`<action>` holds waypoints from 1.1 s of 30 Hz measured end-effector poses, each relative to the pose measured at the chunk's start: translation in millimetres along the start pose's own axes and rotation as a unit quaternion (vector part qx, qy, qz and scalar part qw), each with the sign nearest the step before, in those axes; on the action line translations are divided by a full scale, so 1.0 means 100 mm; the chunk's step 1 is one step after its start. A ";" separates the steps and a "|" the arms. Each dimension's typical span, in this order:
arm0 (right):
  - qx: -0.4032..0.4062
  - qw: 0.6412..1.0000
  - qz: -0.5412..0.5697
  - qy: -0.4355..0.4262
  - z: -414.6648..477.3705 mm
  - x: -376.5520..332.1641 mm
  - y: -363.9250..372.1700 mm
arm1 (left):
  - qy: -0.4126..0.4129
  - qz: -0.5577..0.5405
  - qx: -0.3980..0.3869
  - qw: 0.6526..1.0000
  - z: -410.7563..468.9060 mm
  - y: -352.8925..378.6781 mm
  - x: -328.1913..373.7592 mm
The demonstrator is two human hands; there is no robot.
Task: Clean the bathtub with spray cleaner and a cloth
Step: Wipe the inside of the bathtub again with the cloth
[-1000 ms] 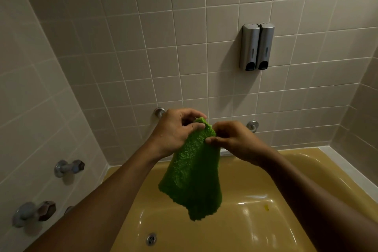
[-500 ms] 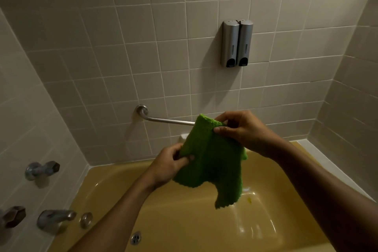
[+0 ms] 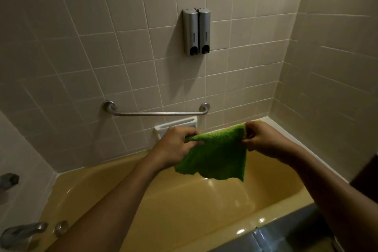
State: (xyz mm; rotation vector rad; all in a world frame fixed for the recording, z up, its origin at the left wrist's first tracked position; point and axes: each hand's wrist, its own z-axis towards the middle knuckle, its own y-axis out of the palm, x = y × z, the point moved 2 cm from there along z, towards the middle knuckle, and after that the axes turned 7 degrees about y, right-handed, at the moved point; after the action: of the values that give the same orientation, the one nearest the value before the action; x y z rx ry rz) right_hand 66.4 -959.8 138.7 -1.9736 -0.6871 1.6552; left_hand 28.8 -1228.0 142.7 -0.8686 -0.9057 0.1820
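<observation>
Since the earlier frame, my left hand (image 3: pixel 177 143) and right hand (image 3: pixel 259 137) spread the green cloth (image 3: pixel 216 156), pinching its top corners above the bathtub (image 3: pixel 126 194). I'm readying it; wiping follows, toward six o'clock.

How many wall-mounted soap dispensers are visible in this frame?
2. The left dispenser and the right dispenser hang side by side on the tiled back wall, above the grab bar. No others show, though walls beyond the frame are unseen.
</observation>
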 end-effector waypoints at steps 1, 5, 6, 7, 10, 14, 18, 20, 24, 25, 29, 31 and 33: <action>0.006 1.000 -0.005 -0.010 -0.08 0.01 0.00 | 0.011 0.022 -0.026 0.999 0.03 0.05 0.08; -0.008 0.994 -0.066 -0.089 -0.30 -0.04 0.08 | 0.040 0.068 -0.108 0.991 0.12 0.25 0.35; 0.003 0.988 -0.114 -0.101 -0.36 -0.02 0.10 | 0.048 0.077 -0.116 0.989 0.13 0.29 0.40; 0.007 0.984 -0.143 -0.104 -0.41 0.02 0.11 | 0.053 0.086 -0.122 0.987 0.13 0.32 0.42; 0.005 0.989 -0.121 -0.089 -0.57 0.16 0.04 | 0.037 0.091 -0.165 0.981 0.07 0.44 0.37; -0.015 0.992 -0.109 -0.055 -0.64 0.40 -0.09 | -0.018 -0.012 -0.167 0.986 0.03 0.64 0.23; -0.026 0.999 -0.023 -0.023 -0.66 0.71 -0.27 | -0.082 -0.217 -0.059 0.971 0.12 0.97 0.23; -0.019 1.000 -0.002 -0.009 -0.64 0.89 -0.40 | -0.094 -0.263 -0.018 0.960 0.22 1.20 0.28; -0.053 0.998 0.027 0.026 -0.56 1.38 -0.72 | -0.071 -0.298 0.012 0.952 0.60 1.68 0.48; -0.072 0.996 0.037 0.035 -0.54 1.53 -0.81 | -0.061 -0.293 0.006 0.954 0.72 1.80 0.55; -0.138 0.981 0.116 0.067 -0.45 2.05 -1.20 | -0.039 -0.282 -0.030 0.958 1.21 2.22 0.83; -0.149 0.973 0.162 0.064 -0.39 2.26 -1.36 | -0.036 -0.285 -0.058 0.956 1.44 2.42 0.96; -0.143 0.978 0.143 0.049 -0.28 2.42 -1.44 | -0.020 -0.285 -0.095 0.954 1.65 2.63 1.08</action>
State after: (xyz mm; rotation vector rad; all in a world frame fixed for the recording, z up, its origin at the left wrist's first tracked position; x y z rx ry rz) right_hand 118.3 -694.7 53.5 -2.4394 -0.6582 1.6792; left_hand 27.2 -907.3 69.5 -0.7477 -1.1903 -0.3954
